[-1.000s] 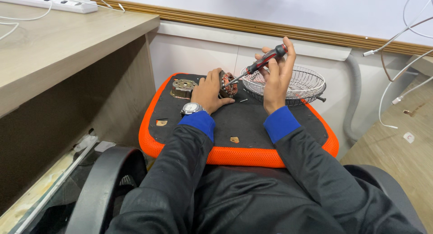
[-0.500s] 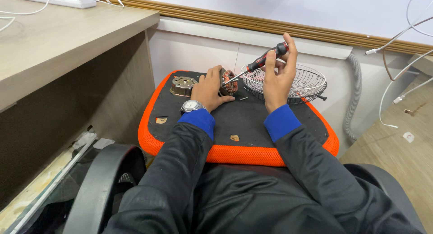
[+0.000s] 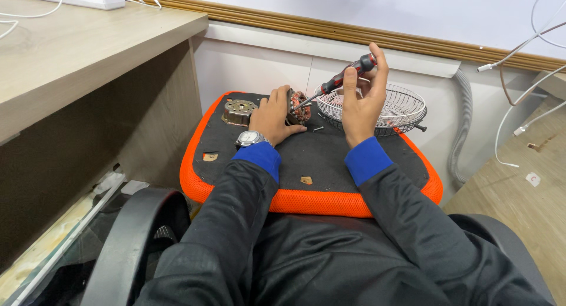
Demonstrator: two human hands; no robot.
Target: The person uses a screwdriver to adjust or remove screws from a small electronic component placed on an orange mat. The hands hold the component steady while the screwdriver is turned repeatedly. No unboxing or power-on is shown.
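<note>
The person sits in front of an orange-edged black cushion [image 3: 247, 185] that serves as a work surface, low and close to the body, so both forearms can reach over it.

The left hand [image 3: 276, 112] lies on the cushion with its fingers curled around a small motor part [image 3: 296, 101] that shows copper windings. The hand is closed on it and presses it down, it seems to keep the part from turning or sliding.

The right hand [image 3: 361, 99] is raised above the cushion. Its fingers are closed around the red and black handle of a screwdriver [image 3: 337, 81], with the thumb and first fingers near the top of the handle. The tool slants down to the left, and its metal tip meets the motor part just beside the left fingers. This angle lets the tip come in from the side that the left hand leaves free.

A round metal housing [image 3: 239, 111] rests on the cushion left of the left hand, apart from it. A wire basket [image 3: 394, 108] stands behind the right hand at the far edge of the cushion. One small dark screw [image 3: 318, 128] lies between the two hands.
</note>
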